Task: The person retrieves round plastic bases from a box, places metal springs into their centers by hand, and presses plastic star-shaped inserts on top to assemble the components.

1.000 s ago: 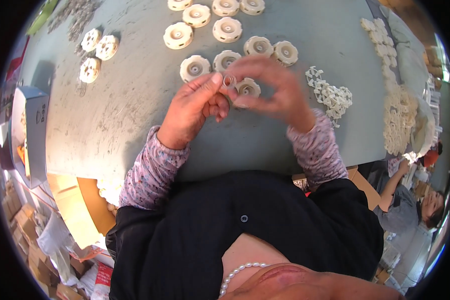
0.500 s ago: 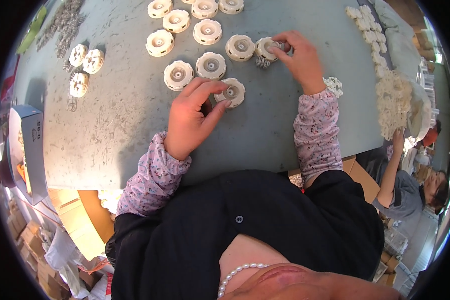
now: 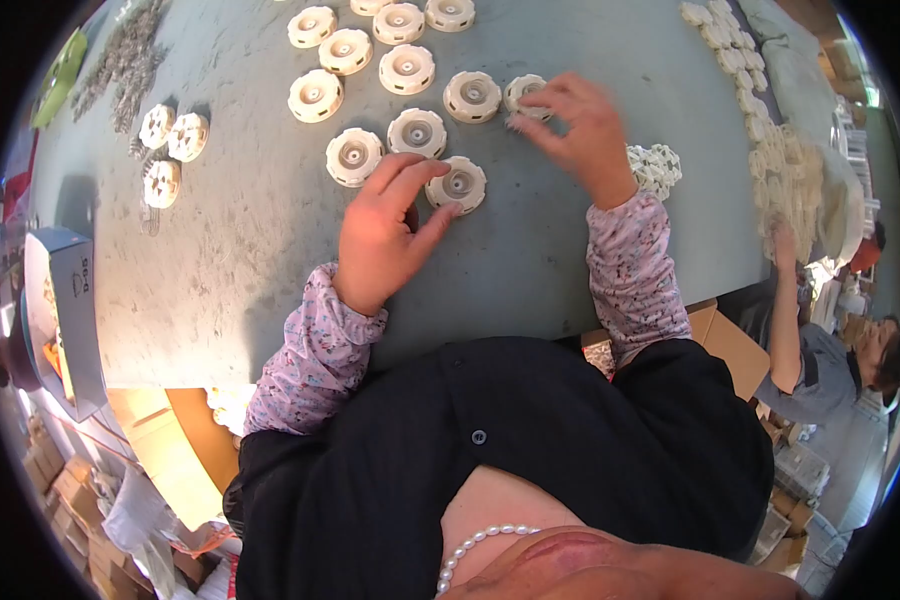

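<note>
My left hand (image 3: 382,230) has its thumb and finger bent around a round cream-white plastic part (image 3: 464,183) with a notched rim and a clear ring inside, fingertips at its edge. Up and to the right, my right hand (image 3: 582,135) is over a similar round part (image 3: 523,92), partly covered by its fingers. Motion smears the right fingertips. A small greyish blur shows beside the thumb, and I cannot make out whether it is held. Two more round parts, a left one (image 3: 354,157) and a right one (image 3: 416,133), lie just beyond my left hand.
Several more round parts (image 3: 407,69) lie farther up the table (image 3: 240,230). At left are white wheel-like pieces (image 3: 161,184) and a heap of springs (image 3: 125,70). White lattice pieces (image 3: 654,170) lie beside my right wrist. A blue box (image 3: 70,310) stands at the left edge; a person (image 3: 820,365) works at right.
My right hand has shifted slightly left and down, and the spring seen earlier between its fingers is no longer distinct. The left hand keeps its place at the round part. The view has shifted slightly.
</note>
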`<state>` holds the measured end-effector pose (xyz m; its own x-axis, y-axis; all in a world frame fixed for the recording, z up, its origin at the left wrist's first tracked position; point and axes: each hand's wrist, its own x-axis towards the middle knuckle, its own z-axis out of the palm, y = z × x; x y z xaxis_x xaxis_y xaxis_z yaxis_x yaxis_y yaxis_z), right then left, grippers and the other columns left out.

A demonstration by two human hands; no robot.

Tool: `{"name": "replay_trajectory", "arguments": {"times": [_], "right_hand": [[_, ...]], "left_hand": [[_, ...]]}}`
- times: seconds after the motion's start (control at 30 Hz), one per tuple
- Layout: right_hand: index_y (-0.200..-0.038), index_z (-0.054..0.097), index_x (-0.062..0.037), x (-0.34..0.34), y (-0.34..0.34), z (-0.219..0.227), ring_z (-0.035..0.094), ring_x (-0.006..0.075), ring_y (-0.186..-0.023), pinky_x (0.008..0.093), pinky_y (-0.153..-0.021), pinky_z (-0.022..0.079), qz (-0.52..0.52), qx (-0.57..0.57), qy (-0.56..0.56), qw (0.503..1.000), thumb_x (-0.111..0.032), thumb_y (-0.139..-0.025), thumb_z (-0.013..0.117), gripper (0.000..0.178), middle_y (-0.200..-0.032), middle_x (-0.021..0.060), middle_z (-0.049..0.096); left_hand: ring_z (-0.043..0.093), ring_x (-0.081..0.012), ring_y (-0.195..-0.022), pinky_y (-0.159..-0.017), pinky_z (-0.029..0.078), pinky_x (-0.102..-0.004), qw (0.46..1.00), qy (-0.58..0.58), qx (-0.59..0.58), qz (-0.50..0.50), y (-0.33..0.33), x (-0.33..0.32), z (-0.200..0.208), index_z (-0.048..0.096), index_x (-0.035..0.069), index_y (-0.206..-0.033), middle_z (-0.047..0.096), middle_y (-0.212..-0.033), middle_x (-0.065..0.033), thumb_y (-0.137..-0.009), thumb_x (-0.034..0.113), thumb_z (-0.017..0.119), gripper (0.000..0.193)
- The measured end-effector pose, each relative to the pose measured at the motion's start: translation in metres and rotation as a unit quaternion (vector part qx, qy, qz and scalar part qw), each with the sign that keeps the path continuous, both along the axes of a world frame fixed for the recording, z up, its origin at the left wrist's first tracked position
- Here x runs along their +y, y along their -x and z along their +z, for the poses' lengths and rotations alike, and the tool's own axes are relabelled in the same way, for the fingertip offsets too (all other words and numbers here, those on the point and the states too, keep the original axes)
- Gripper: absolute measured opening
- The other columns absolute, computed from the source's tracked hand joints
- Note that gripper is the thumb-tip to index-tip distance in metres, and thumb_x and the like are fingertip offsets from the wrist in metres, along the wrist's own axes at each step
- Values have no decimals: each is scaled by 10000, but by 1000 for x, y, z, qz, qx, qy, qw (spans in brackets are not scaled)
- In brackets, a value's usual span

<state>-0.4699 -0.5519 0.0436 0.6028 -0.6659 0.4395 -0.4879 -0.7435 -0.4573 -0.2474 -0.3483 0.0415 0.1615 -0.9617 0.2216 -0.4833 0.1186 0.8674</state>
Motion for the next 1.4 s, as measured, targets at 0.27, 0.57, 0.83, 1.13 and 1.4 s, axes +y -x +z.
{"name": "replay_trajectory", "arguments": {"times": [0.27, 0.57, 0.83, 1.13, 1.4], "right_hand": [[-1034, 725, -115, 46, -1, -11, 698, 285, -1000, 426, -883, 584, 50, 44, 64, 996, -97, -878, 786, 168, -1069, 39, 691], [-1313, 736, -98, 11, 70, 45, 706, 269, -1025, 388, -897, 572, -116, 48, -85, 988, -347, -920, 852, 479, -1218, 94, 705], [-1236, 741, -44, 0, 167, 22, 666, 246, -1024, 357, -934, 523, -78, 144, -126, 978, -315, -908, 867, 444, -1163, 76, 683], [-1139, 749, -61, 21, 147, 41, 676, 154, -1025, 298, -909, 555, -98, -14, -230, 968, -85, -939, 811, 211, -1159, 46, 695], [-1201, 754, -59, 114, 95, -3, 720, 181, -1087, 292, -985, 563, 67, -216, -410, 883, 72, -969, 695, 273, -1198, 45, 736]], "left_hand": [[734, -352, -1107, -860, 630, -421, 987, 25, -154, -36, 20, -3, -3, 624, 113, -1451, 613, -1487, -113, -853, 122, 869, 646], [736, -339, -1067, -857, 628, -405, 990, 19, -127, -60, 20, 13, -6, 627, 119, -1444, 626, -1410, -117, -804, 113, 895, 694], [630, -203, -727, -690, 562, -325, 992, -106, 26, -69, 32, 54, 1, 604, 131, -1489, 635, -1385, -95, -780, 15, 872, 767], [548, -104, -656, -649, 517, -257, 996, -66, 50, -42, 35, 65, -10, 605, 124, -1513, 659, -1362, -62, -791, 13, 898, 787], [519, -63, -690, -660, 495, -240, 987, -110, 94, -71, 34, 63, -11, 608, 139, -1537, 693, -1195, -11, -826, -17, 867, 772]]}}
